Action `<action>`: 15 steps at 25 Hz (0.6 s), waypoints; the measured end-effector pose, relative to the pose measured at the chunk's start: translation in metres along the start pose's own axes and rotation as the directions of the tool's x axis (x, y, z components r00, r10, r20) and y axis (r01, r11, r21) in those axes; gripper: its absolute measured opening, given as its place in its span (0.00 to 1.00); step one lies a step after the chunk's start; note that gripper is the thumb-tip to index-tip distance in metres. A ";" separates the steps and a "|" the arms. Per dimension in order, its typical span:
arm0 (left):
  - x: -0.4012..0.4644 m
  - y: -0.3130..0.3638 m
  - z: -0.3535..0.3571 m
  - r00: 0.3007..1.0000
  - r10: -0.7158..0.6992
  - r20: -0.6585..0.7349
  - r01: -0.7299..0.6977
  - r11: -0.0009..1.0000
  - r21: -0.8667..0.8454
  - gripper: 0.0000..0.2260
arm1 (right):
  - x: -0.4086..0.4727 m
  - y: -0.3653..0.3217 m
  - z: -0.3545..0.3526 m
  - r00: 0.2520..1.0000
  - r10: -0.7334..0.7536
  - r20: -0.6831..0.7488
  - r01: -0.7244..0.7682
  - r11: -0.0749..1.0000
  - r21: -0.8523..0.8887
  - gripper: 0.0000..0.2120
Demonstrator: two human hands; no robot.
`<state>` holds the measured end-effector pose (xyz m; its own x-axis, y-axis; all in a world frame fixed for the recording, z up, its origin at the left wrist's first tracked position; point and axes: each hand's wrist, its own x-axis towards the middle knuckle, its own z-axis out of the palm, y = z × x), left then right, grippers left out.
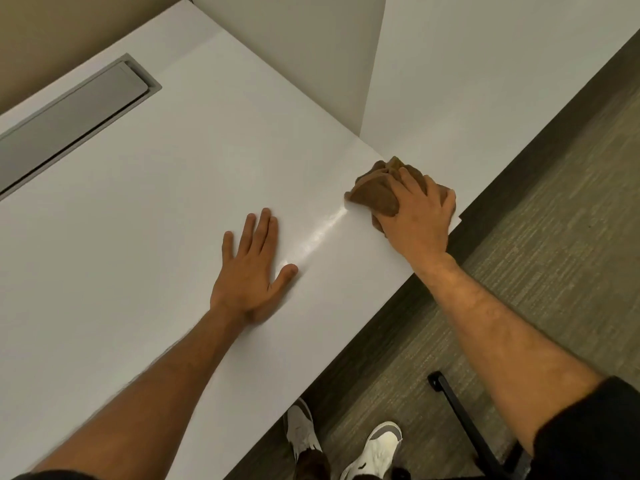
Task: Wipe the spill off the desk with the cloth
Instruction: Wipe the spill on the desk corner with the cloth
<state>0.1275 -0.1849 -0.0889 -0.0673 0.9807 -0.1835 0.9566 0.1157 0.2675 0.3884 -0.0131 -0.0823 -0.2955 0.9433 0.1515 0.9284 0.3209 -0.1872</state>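
A grey recessed cable hatch [74,114] sat in the far left part of the white counter [138,220], well apart from both hands. A white partition panel [311,64] rose along the far side of the counter and met a second white panel [485,81] at a corner just beyond the cloth. On the carpeted floor [554,271] below the near edge stood two white shoes [377,448], and a black chair leg [460,407] reached in from the lower right. The counter's near edge ran diagonally from lower left to upper right and ended at a corner just right of the right hand; broad bare surface lay open to the left. The cloth [377,195] was brown and bunched into folds, lying on the counter close to that corner. The right hand [419,216] pressed down on it, fingers curled over the folds. A faint glossy wet streak [322,233] ran between the hands. The left hand [252,271] lay flat on the counter, fingers straight and slightly spread.
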 end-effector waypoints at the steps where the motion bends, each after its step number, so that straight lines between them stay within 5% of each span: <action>1: 0.001 0.000 0.000 1.000 0.001 0.001 -0.001 1.000 -0.006 0.39 | 0.006 -0.014 0.002 1.000 0.020 0.006 -0.020 1.000 0.019 0.27; 7: 0.003 -0.002 0.000 1.000 0.000 -0.006 0.000 1.000 -0.026 0.39 | 0.012 -0.095 0.013 0.984 -0.148 0.096 0.128 0.974 0.189 0.26; 11: 0.001 -0.003 -0.001 0.998 -0.010 -0.064 -0.004 0.979 -0.205 0.38 | -0.034 -0.095 0.007 0.945 -0.310 0.109 0.272 0.924 0.268 0.27; 15: -0.002 -0.006 -0.002 0.996 -0.011 -0.088 -0.008 0.977 -0.214 0.40 | -0.099 -0.100 -0.005 0.944 -0.318 0.091 0.279 0.914 0.296 0.23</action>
<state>0.1209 -0.1870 -0.0884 -0.1029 0.9894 -0.1028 0.8744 0.1392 0.4648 0.3262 -0.1387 -0.0732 -0.5944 0.7960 0.1141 0.6991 0.5817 -0.4157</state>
